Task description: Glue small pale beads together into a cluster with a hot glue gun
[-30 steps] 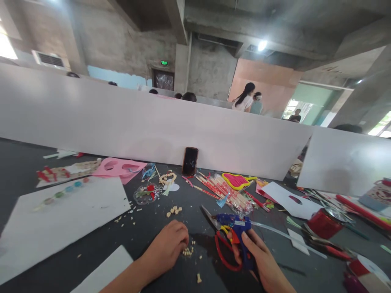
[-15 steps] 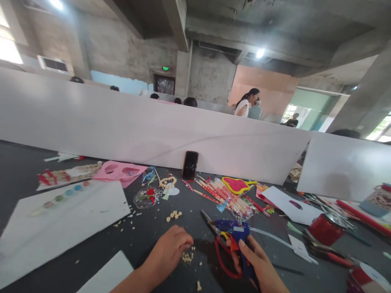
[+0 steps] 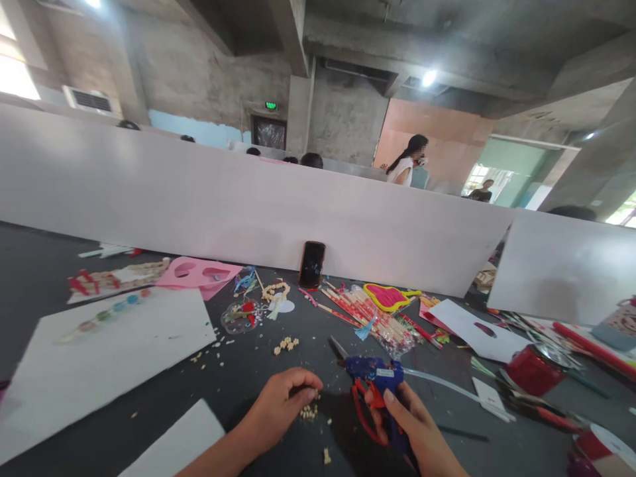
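We find our left hand (image 3: 281, 404) at lower centre of the frame, its fingers curled and pressed together just above a small heap of pale crumbly bits (image 3: 309, 412) (whether it pinches one, we cannot tell). To the right, our right hand (image 3: 405, 417) wraps around a blue hot glue gun (image 3: 375, 372), held over red-handled scissors (image 3: 361, 414). More pale bits (image 3: 287, 343) lie farther up the dark tabletop (image 3: 30, 252).

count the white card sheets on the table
4: a large sheet at left, a sheet at the bottom edge, a cut-out sheet at right, and a small piece near it. More may be hidden at far right.
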`<state>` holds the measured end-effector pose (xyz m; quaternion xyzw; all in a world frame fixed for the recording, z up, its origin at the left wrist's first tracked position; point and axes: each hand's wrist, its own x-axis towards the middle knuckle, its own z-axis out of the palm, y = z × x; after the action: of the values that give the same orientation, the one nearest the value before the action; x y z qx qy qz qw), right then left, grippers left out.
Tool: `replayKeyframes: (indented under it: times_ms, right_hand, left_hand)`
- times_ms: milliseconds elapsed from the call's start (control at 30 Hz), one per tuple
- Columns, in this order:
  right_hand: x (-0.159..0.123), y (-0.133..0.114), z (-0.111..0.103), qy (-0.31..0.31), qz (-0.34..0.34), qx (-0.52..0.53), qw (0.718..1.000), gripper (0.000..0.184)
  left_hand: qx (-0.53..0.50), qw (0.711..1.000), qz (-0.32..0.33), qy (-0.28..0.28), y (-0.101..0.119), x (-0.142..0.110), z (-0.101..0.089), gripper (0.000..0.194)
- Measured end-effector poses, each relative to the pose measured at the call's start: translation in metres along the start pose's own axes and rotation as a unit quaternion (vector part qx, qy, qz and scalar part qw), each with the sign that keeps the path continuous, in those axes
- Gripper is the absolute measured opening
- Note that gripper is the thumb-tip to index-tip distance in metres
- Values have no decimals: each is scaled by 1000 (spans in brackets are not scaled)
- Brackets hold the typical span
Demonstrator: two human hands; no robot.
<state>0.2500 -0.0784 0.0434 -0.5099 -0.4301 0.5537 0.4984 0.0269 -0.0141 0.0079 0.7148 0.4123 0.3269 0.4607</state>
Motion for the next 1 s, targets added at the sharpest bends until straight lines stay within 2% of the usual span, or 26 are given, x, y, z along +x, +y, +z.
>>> replayKeyframes:
  times_ms: [133, 300, 533, 1000]
  right_hand:
    - [0, 0, 4, 6, 1, -10, 1000, 34]
    - [0, 4, 4, -69, -18, -35, 997, 28]
    - [1, 11, 5, -118, -21, -25, 992, 26]
    - [4, 13, 6, -115, -37, -71, 990, 29]
  left_hand:
    - [-65, 997, -31, 8, 4, 0, 0, 25]
    - [-133, 988, -67, 48, 9, 0, -1, 27]
    - [-219, 971, -84, 47, 8, 0, -1, 28]
    - [-235, 966, -95, 43, 7, 0, -1, 30]
